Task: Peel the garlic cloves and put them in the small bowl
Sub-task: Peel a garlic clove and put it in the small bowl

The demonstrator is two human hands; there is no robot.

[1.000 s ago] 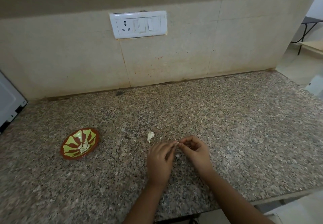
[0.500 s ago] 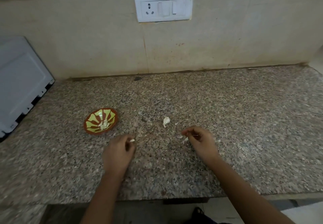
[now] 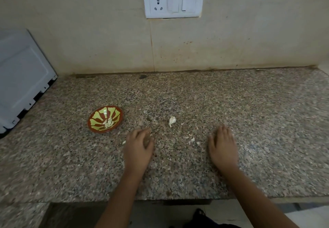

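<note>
The small red and yellow bowl (image 3: 99, 129) sits on the granite counter left of centre, with several peeled garlic cloves (image 3: 108, 122) inside. One unpeeled garlic clove (image 3: 172, 121) lies on the counter between and beyond my hands. My left hand (image 3: 139, 146) rests palm down just right of the bowl with its fingers loosely bent. A small white bit (image 3: 124, 142) lies at its thumb side. My right hand (image 3: 222, 144) lies flat, palm down, holding nothing. Scraps of peel (image 3: 192, 139) are scattered between the hands.
A white appliance (image 3: 21, 78) stands at the far left of the counter. A switch and socket plate (image 3: 173, 2) is on the tiled wall behind. The counter's front edge (image 3: 178, 198) runs just below my forearms.
My hands have parted from a joint pinch at the centre. The left hand carried a small white piece toward the bowl, and both hands now lie palm down on the counter.
</note>
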